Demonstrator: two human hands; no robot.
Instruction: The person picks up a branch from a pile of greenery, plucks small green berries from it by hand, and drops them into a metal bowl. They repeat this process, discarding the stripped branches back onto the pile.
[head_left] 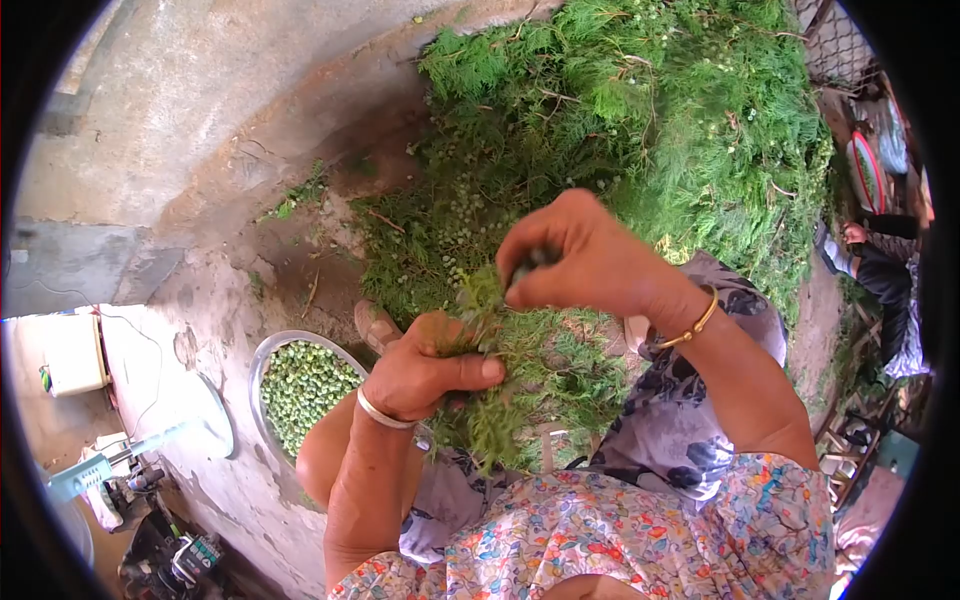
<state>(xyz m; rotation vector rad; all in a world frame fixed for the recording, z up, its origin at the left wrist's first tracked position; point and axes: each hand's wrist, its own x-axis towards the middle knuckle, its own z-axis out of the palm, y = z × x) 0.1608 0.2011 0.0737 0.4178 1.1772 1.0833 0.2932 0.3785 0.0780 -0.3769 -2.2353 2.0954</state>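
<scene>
Feathery green conifer sprig [495, 425]: located above the person's lap, in the left hand.
Left hand [425, 375]: clamped on the sprig, thumb across the stems; white bangle at wrist.
Right hand [590, 265]: fingers curled together around small dark round cones [540, 256], fingertips at the sprig's upper end; exact contact blurred.
Oval metal-rimmed basin [257, 385]: on the floor beside the left knee, holding many round green cones [305, 395].
Heap of cut green branches [710, 130]: spread on the ground ahead of the feet.
Grip advice: in my judgement, the left pinch should sit firm and close to the working point, so stems do not bend or slip.
Handling advice: right palm best cupped, with short, light pulls, limiting dropped cones and torn foliage.
</scene>
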